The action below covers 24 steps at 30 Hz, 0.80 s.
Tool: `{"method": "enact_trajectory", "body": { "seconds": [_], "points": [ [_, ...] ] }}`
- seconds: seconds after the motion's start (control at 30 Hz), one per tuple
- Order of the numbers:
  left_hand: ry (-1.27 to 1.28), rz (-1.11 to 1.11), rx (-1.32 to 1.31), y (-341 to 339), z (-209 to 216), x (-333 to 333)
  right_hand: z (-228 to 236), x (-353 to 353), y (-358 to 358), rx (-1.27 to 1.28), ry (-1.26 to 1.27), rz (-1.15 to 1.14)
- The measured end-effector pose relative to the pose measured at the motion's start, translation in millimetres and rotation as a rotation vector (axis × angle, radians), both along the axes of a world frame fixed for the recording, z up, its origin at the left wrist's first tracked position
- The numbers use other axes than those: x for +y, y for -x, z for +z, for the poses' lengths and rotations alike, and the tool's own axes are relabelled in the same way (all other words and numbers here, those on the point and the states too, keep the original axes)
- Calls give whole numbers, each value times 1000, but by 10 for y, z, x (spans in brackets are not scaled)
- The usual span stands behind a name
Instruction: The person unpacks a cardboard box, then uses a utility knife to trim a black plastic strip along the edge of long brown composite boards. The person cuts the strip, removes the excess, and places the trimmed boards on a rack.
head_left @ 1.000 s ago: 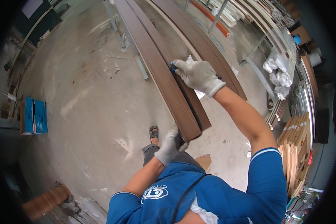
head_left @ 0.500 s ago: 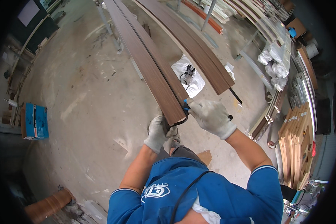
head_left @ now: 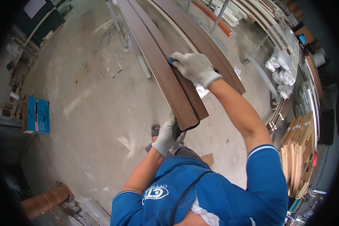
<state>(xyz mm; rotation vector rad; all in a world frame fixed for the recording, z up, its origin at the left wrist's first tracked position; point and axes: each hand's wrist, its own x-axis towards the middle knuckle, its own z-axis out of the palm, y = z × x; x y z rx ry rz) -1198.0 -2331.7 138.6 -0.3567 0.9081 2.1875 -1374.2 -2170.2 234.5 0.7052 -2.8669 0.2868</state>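
Observation:
A long dark-brown board runs away from me, with a black strip lying along a lengthwise groove in it. My left hand, in a pale work glove, is closed at the board's near end, where a loose black end of the strip curls under; its fingers are partly hidden below the board. Farther up, my gloved right hand is closed around a small tool with blue tips, set at the groove. The tool's dark handle end shows behind the hand.
A second brown board lies to the right, both on metal supports. White plastic shows beneath. Wooden slats and wrapped bundles stand at right. A blue box is at left, a brown roll at lower left.
My right hand has slid up along the groove with the tool, away from the near end. My left hand stays at the board's end, which appears slightly farther right and lower.

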Motion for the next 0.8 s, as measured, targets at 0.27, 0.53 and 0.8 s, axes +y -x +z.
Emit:
{"method": "enact_trajectory", "body": {
  "seconds": [0.27,0.53,0.8],
  "points": [
    [-58,36,16,-32,-188,8,54,712,-1869,-132,-21,70],
    [821,14,712,51,-11,-158,-387,631,-2302,-329,1050,-424],
    [1244,-504,2105,454,955,-63,-797,280,-2443,-365,1355,-619]
  ]
}}
